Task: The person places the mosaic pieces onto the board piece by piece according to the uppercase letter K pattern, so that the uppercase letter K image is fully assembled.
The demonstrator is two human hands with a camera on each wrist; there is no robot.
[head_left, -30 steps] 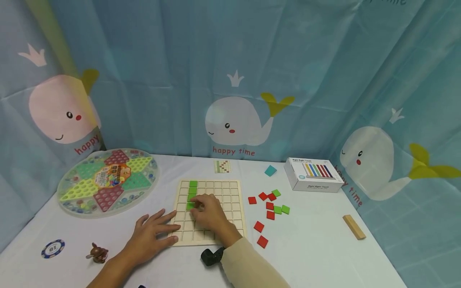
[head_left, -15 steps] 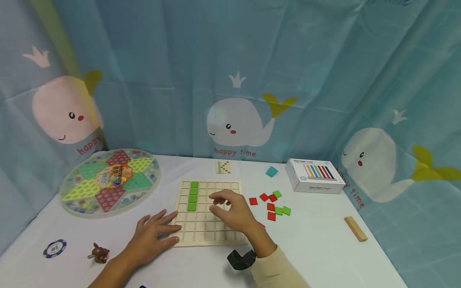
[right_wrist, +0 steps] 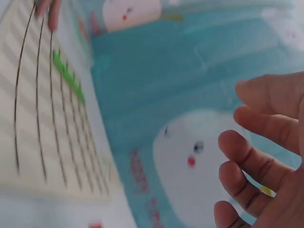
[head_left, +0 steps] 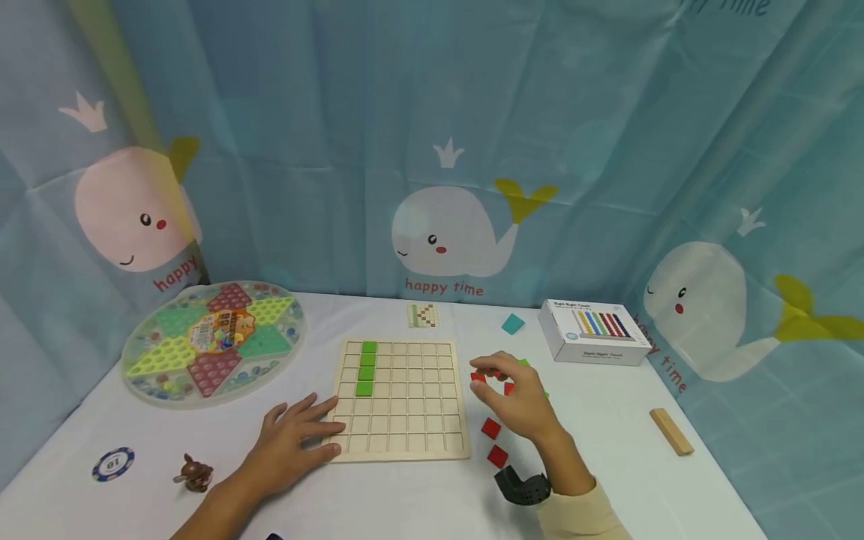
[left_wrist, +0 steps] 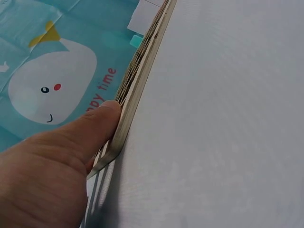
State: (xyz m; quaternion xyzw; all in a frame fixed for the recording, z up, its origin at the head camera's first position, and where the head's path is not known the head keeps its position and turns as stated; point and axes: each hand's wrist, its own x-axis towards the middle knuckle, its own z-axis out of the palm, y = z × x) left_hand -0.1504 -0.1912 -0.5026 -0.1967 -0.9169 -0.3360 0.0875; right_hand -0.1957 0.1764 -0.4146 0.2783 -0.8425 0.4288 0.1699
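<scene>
A wooden grid board (head_left: 418, 409) lies on the white table, with a column of green square tiles (head_left: 367, 373) in its upper left cells. My left hand (head_left: 293, 439) rests at the board's left edge with fingers spread; in the left wrist view its thumb (left_wrist: 99, 126) touches the rim. Right of the board, my right hand (head_left: 520, 401) hovers over loose red and green tiles, partly hiding them. Its fingers (right_wrist: 256, 159) are loosely bent and hold nothing in the right wrist view. Two red tiles (head_left: 491, 428) lie below that hand, and a green tile (head_left: 524, 363) peeks out behind it.
A pattern card (head_left: 423, 316) and a teal piece (head_left: 513, 324) lie behind the board. Farther right are a white box (head_left: 597, 334) and a wooden block (head_left: 671, 432). At left are a Chinese checkers board (head_left: 216, 341), a poker chip (head_left: 113, 464) and a brown animal figurine (head_left: 193, 474).
My right hand has left the green column and moved right, off the board to above the loose tiles. The left hand keeps its place at the board's edge.
</scene>
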